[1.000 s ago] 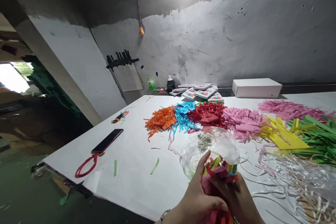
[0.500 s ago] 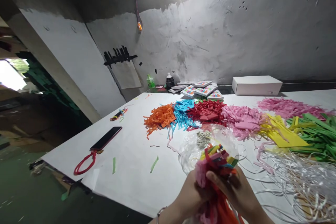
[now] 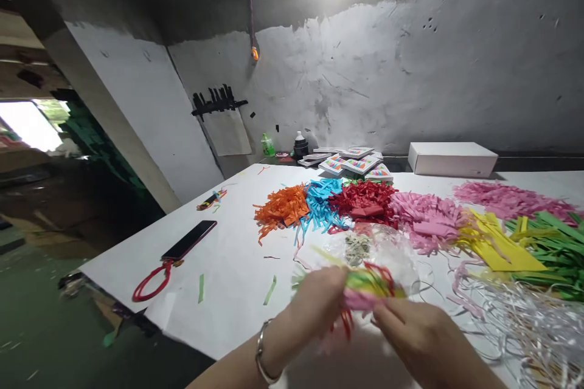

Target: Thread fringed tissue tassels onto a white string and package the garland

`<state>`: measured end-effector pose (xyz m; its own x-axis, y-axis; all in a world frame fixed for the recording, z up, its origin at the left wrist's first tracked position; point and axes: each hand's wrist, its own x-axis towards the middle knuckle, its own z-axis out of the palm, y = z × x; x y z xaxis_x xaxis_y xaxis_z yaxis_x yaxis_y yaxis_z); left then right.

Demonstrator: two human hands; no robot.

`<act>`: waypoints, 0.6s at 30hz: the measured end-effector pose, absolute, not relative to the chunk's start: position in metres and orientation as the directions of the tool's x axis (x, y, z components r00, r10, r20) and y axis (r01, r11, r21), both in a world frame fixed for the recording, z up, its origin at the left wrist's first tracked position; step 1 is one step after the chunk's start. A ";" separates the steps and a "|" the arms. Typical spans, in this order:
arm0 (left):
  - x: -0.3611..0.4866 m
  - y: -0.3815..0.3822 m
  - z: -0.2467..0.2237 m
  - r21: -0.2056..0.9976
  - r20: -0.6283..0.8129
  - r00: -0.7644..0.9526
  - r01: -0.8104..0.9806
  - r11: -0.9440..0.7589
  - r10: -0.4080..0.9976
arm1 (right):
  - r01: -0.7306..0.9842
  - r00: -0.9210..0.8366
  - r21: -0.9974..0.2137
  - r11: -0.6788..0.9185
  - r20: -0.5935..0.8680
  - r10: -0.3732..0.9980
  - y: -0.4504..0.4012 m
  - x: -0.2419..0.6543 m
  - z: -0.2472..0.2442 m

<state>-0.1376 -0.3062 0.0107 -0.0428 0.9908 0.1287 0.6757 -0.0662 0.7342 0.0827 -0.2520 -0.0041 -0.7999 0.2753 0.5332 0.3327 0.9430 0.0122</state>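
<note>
A blurred bundle of paper tassels in green, yellow, pink and red lies sideways between my hands, over the table's front part. My left hand, with a silver bracelet at the wrist, is closed round its left portion; green strips stick out beyond the knuckles. At the right end, the thumb and fingers of my right hand pinch the bundle. Red strips hang down below it. Just behind is a clear plastic bag with a small clump of pale ties at it.
Fringed paper piles in orange, blue, red, pink, yellow and green cross the table. White strings lie at right. A phone sits left; a white box stands behind.
The bundle has turned from upright to sideways. My left hand has moved up and left, and my right hand has shifted to the bundle's right end. The camera view has shifted slightly.
</note>
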 end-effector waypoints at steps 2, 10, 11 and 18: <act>-0.127 -0.313 0.015 0.710 0.069 0.215 0.675 -0.200 0.974 | 0.305 -0.800 -0.218 0.927 0.469 0.374 -0.240 0.078 0.014; -0.182 -0.306 0.031 0.710 0.117 -0.049 0.703 -0.049 0.992 | 0.291 -0.823 -0.355 0.888 0.381 0.422 -0.245 0.095 -0.043; -0.182 -0.306 0.027 0.690 0.105 -0.062 0.723 -0.028 0.993 | 0.280 -0.834 -0.317 0.906 0.387 0.393 -0.250 0.095 -0.042; -0.153 -0.316 0.029 0.795 0.013 0.365 0.561 -0.231 0.931 | 0.252 -0.755 -0.422 0.871 0.477 0.450 -0.236 0.083 -0.003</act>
